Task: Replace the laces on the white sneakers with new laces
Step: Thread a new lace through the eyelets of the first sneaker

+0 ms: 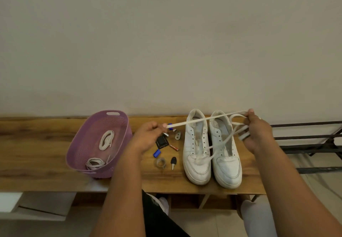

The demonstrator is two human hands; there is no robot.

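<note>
Here a white lace [196,121] is stretched taut above the bench, running from the left hand [148,135] up to the right hand [259,131]. The left hand pinches one end between thumb and forefinger, fingers curled. The right hand has its fingers closed round several loops of the same lace, wound about them, and a strand trails down from it to the eyelets of the right sneaker [226,151]. That shoe stands just beside the left sneaker [197,149], both toes toward the bench's near edge, close to its right end. The left shoe has a loose bit of lace lying over its toe.

Between the shoes and the purple basket [83,144] lie small odds: a black key [173,162], a battery [174,147], a blue clip [156,153], a roll of clear tape [161,163]. The basket sits toward the bench's left and holds two coiled white laces [106,140]. The wooden bench [37,151] backs against a plain wall.
</note>
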